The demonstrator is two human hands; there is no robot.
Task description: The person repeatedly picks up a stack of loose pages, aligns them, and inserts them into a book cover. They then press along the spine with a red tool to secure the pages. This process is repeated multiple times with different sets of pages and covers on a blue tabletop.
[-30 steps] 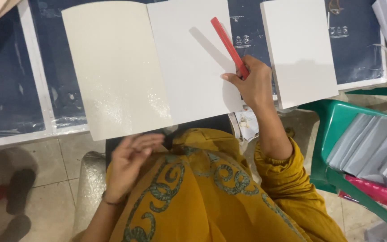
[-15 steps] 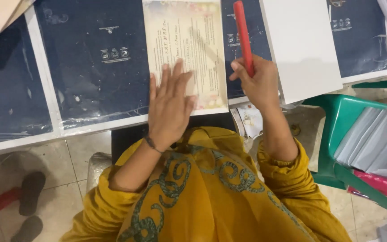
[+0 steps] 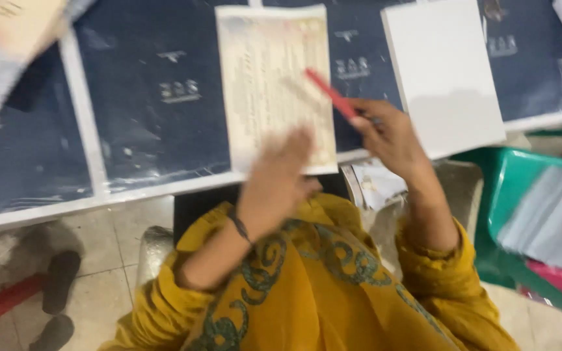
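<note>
A cream printed sheet (image 3: 271, 84) lies upright on a dark blue printed sheet (image 3: 157, 104) in front of me. My left hand (image 3: 281, 179), blurred by motion, rests with fingers apart on the cream sheet's lower edge and holds nothing. My right hand (image 3: 388, 133) is closed around a red flat stick (image 3: 330, 93), whose tip lies across the cream sheet's right side. A blank white sheet stack (image 3: 443, 75) sits just right of that hand.
More dark blue sheets (image 3: 535, 58) with white borders cover the work surface. A green plastic chair (image 3: 521, 188) holding grey papers (image 3: 551, 218) and a pink folder stands at right. Dark sandals (image 3: 60, 279) and a red bar lie on the tiled floor at left.
A large blank white sheet was turned away, exposing the cream printed sheet. My left hand rose from my lap onto that sheet, then slid toward its lower edge. The red stick tilted left.
</note>
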